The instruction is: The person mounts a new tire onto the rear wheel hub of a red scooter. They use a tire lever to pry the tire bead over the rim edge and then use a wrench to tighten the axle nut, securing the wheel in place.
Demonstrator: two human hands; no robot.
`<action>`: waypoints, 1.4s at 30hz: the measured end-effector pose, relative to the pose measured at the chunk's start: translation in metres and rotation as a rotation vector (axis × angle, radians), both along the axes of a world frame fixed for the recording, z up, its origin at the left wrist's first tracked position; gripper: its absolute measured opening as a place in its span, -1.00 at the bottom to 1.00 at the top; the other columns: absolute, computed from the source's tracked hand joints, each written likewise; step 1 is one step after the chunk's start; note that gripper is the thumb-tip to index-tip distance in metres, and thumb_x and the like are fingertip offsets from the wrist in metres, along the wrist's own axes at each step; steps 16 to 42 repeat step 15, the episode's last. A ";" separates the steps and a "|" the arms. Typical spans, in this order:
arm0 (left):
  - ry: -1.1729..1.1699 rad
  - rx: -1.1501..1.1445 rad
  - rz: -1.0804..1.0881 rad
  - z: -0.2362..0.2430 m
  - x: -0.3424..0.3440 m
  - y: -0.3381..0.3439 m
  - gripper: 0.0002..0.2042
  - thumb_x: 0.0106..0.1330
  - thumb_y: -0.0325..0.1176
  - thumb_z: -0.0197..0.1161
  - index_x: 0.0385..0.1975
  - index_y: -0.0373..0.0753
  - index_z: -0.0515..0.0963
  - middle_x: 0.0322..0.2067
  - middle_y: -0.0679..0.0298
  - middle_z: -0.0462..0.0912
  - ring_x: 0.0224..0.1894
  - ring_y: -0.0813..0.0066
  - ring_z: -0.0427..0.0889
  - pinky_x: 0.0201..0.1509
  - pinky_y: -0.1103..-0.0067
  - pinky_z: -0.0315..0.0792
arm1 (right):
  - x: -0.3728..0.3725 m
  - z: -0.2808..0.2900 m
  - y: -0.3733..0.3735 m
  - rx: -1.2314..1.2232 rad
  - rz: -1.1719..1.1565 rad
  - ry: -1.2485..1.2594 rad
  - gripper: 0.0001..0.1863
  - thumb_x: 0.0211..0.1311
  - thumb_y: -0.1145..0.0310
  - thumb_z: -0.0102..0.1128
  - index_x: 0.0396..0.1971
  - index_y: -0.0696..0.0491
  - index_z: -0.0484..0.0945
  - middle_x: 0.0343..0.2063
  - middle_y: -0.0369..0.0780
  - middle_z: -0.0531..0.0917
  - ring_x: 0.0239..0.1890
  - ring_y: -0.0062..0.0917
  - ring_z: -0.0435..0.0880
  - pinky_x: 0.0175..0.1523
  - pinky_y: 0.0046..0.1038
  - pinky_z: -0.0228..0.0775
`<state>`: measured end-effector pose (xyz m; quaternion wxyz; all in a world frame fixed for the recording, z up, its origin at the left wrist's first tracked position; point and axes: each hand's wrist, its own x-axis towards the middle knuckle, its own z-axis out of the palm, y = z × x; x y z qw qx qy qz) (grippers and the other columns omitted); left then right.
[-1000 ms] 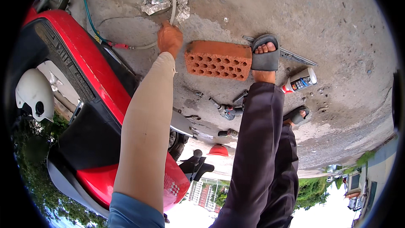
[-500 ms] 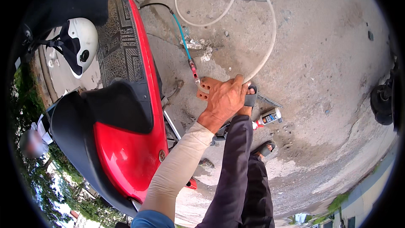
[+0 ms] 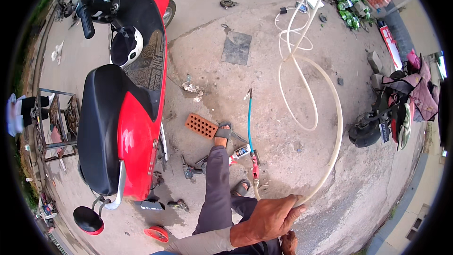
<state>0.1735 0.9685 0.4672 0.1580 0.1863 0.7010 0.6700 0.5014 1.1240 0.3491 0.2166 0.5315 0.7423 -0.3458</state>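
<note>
My left hand point(image 3: 271, 217) is closed around a pale, see-through hose point(image 3: 336, 146) near the lower middle. From this grip a short stretch of hose runs up to a red fitting point(image 3: 255, 167). A thin blue tube point(image 3: 249, 118) continues from the fitting and points away from me above the ground. On the other side of the hand the hose curves up to the right in a wide arc. Just below, at the lower edge, part of my right hand point(image 3: 289, 243) shows; its fingers are mostly hidden.
A red scooter point(image 3: 134, 146) stands at left, a white helmet point(image 3: 134, 49) on it. Around my feet lie a perforated brick point(image 3: 201, 126), a cordless drill point(image 3: 188, 167) and a white bottle point(image 3: 242, 151). A dark scooter point(image 3: 365, 132) is at right, a grey mat point(image 3: 237, 47) farther off.
My left hand has moved from beside the brick down and to the right, bringing the hose and fitting away from the scooter. The view has shifted, and my right hand now shows.
</note>
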 end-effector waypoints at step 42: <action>0.219 -0.070 0.019 0.124 0.244 -0.019 -0.72 0.39 -0.22 0.34 -0.09 -0.31 0.59 -0.43 0.14 0.74 -0.50 0.15 0.73 -0.47 0.26 0.51 | -0.056 0.138 -0.039 -0.195 0.892 0.744 0.02 0.10 -0.06 0.55 0.45 0.10 0.22 0.30 0.05 0.44 0.33 -0.03 0.46 0.40 -0.11 0.32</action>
